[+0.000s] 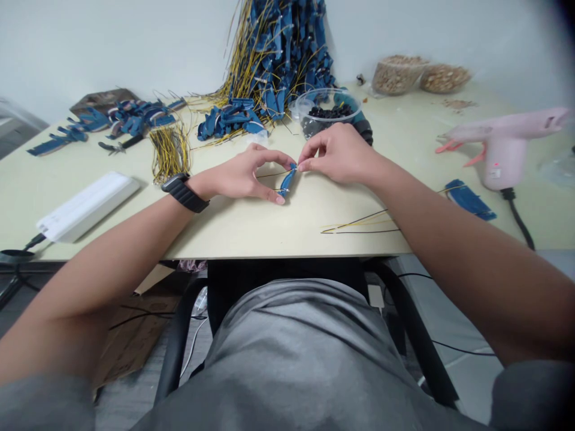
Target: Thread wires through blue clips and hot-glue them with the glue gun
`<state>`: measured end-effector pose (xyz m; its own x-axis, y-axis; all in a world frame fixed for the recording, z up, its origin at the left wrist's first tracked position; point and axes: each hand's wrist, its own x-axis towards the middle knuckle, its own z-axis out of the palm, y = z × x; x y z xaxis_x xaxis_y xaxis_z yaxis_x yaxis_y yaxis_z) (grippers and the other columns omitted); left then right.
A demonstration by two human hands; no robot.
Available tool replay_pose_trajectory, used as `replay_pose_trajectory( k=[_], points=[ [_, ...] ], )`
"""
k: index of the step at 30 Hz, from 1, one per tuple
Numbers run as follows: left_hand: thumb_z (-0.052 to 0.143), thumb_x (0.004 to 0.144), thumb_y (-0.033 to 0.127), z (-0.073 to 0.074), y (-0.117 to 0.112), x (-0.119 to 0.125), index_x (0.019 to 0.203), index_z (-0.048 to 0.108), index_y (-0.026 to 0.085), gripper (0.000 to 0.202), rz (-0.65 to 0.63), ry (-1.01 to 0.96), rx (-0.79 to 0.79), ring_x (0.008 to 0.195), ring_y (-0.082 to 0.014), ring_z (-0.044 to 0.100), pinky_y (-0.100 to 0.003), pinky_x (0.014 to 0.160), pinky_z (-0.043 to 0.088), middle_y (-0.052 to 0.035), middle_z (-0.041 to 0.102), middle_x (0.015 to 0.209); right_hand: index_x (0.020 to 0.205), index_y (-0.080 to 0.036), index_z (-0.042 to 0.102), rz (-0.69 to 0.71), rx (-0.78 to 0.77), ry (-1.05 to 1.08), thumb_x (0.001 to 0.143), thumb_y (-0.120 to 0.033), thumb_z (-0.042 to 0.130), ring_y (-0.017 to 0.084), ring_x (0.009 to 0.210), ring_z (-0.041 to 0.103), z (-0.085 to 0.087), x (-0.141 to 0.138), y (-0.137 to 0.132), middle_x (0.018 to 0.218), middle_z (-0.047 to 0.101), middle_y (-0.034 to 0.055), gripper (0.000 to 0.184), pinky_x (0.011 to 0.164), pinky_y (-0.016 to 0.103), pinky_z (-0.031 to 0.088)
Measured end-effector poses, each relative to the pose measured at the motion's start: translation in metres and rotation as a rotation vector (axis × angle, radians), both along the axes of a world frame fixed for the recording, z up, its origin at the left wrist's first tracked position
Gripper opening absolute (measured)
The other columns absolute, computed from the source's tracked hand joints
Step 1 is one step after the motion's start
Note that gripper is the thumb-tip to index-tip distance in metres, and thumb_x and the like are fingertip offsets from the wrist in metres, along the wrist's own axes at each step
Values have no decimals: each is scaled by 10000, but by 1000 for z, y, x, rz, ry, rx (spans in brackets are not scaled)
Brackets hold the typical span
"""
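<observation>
A small blue piece [286, 181] was held just over the middle of the table [269, 234], near its front edge. It was gripped by the left hand [247, 173]: the thumb and first finger were spread wide, and the piece was caught between their tips. By the right hand [339, 154], the top end of the piece was reached. There the thumb and first finger were pressed together, and the tip of a thin wire [269, 175] seemed to be pinched between them.

The job on this one piece looked partly done. Wires were seen at both of its ends, but whether they had been stuck down could not be told.

Lots of work seemed to be finished already. At the back, a big heap of blue pieces [290, 54] was piled up high, with many yellow and black wires hanging from it. By the right arm, one blue strip [469, 199] was laid down with wires on it too.

More seemed to be left. On the left, a messy pile of blue parts [135, 117] was seen, and in front of it a bunch of loose wires [169, 151] was laid. It could not be told how many of those parts had been wired. On the right, a pink glue gun [507, 140] was stood untouched.
</observation>
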<state>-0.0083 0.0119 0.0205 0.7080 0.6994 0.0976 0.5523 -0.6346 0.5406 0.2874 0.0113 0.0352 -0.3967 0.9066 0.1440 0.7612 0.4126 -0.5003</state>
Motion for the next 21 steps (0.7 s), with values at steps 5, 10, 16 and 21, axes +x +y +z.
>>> replay_pose_trajectory(
  k=[5, 10, 16, 21],
  points=[
    [1087, 823, 903, -2, -1, 1, 1639, 897, 308, 1027, 5, 1, -5, 1585, -493, 656, -642, 1415, 462, -144, 863, 1649, 1133, -299, 1034, 7, 6, 0, 1002, -419, 975, 320, 915, 773, -6, -2, 3, 980, 909, 92, 187, 831, 470, 573],
    [1085, 826, 890, -4, 1, 1, 1631, 898, 311, 1009, 12, 6, -3, 1597, -489, 649, -639, 1415, 463, -139, 869, 1633, 1078, -292, 1020, -11, -9, 7, 993, -384, 999, 322, 939, 787, -5, 0, 5, 1006, 918, 98, 127, 876, 485, 581],
    [1110, 759, 802, -5, -1, 7, 1586, 883, 280, 1003, 168, -1, 47, 1633, -522, 603, -698, 1437, 429, -149, 856, 1648, 1016, -251, 992, -25, -41, 12, 1036, -627, 992, 310, 921, 766, 7, -1, -8, 892, 862, 101, 377, 846, 458, 589],
    [1102, 756, 787, -9, -10, 21, 1494, 863, 264, 936, 291, 21, 74, 1614, -554, 568, -755, 1370, 433, -164, 841, 1599, 941, -236, 967, -47, -45, -26, 1069, -585, 957, 313, 866, 727, 10, -21, -25, 740, 741, 96, 371, 816, 464, 600]
  ],
)
